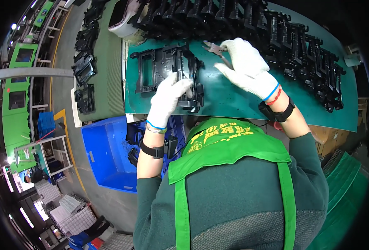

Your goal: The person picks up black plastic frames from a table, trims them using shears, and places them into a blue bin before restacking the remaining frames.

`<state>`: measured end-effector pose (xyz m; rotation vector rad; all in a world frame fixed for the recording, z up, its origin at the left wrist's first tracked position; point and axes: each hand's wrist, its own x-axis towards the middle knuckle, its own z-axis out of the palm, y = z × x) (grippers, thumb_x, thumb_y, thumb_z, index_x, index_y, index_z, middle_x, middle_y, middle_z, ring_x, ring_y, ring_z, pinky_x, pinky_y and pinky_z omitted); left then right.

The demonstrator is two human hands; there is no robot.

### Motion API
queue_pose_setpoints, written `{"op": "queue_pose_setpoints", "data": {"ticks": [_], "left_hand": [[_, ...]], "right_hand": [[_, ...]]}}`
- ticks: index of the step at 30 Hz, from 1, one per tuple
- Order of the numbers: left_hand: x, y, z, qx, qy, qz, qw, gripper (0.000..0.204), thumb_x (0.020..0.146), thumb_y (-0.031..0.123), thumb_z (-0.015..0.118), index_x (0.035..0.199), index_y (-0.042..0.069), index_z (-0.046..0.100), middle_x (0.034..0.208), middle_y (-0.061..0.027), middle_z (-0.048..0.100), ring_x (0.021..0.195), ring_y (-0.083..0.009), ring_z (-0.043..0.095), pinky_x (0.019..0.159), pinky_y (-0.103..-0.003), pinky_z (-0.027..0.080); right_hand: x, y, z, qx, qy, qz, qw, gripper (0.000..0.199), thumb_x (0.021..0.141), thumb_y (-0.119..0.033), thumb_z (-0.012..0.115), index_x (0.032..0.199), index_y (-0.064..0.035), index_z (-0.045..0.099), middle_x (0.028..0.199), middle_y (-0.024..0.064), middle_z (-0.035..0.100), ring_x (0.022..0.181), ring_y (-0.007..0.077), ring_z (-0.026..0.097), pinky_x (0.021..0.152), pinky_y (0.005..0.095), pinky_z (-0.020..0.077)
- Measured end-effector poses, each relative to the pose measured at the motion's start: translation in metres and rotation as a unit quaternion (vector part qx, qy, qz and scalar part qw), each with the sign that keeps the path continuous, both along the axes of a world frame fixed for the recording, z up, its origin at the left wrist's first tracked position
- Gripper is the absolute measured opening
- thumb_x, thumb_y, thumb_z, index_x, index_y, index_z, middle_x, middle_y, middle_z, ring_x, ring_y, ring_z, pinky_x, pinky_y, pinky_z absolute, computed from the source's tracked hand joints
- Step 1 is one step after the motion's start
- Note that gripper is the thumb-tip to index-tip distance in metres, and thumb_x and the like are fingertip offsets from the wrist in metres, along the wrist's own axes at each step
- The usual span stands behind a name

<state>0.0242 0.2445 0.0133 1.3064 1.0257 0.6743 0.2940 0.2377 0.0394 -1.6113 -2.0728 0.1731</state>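
A black moulded plastic frame part (159,68) lies flat on the green work mat (230,100). My left hand (167,98), in a white knit glove, presses on its near right end, fingers curled over the edge. My right hand (247,66), also gloved, rests on the mat to the right of the part and holds small metal cutting pliers (215,49), whose jaws point left toward the part's far corner. Both wrists wear black bands.
A long curved row of black plastic parts (276,29) stands along the mat's far side. More black parts (84,66) ride a grey-green conveyor on the left. A blue bin (107,154) sits below the table's left end. Cardboard box (330,139) at right.
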Motion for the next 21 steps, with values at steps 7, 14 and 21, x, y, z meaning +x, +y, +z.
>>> {"op": "queue_pose_setpoints", "data": {"ticks": [7, 14, 21], "left_hand": [[0.055, -0.004, 0.011, 0.043, 0.192, 0.017, 0.98, 0.029, 0.097, 0.032, 0.063, 0.095, 0.002, 0.063, 0.067, -0.0041, 0.065, 0.062, -0.0136, 0.061, 0.061, -0.031, 0.048], [0.08, -0.011, 0.011, 0.067, 0.222, 0.012, 0.973, 0.03, 0.097, 0.033, 0.063, 0.095, 0.003, 0.062, 0.066, -0.0034, 0.062, 0.061, -0.0111, 0.058, 0.06, -0.029, 0.046], [0.096, -0.014, 0.011, 0.071, 0.274, -0.038, 0.958, 0.042, 0.096, 0.044, 0.06, 0.102, 0.003, 0.062, 0.073, -0.0106, 0.068, 0.071, -0.0288, 0.069, 0.071, -0.042, 0.053]], "right_hand": [[0.015, 0.005, 0.006, 0.034, -0.104, 0.006, 0.994, 0.047, 0.084, -0.035, 0.077, 0.12, -0.0079, 0.062, 0.1, 0.0126, 0.059, 0.095, 0.0317, 0.06, 0.081, 0.044, 0.0508], [0.03, -0.001, 0.006, 0.023, -0.159, -0.013, 0.987, 0.038, 0.085, -0.031, 0.075, 0.112, -0.0083, 0.06, 0.098, 0.0118, 0.06, 0.091, 0.0316, 0.061, 0.077, 0.0437, 0.0511], [0.053, -0.022, -0.026, -0.094, -0.054, -0.031, 0.994, 0.031, 0.089, -0.029, 0.071, 0.107, -0.0078, 0.057, 0.089, 0.01, 0.061, 0.074, 0.0296, 0.061, 0.065, 0.0408, 0.0504]]}}
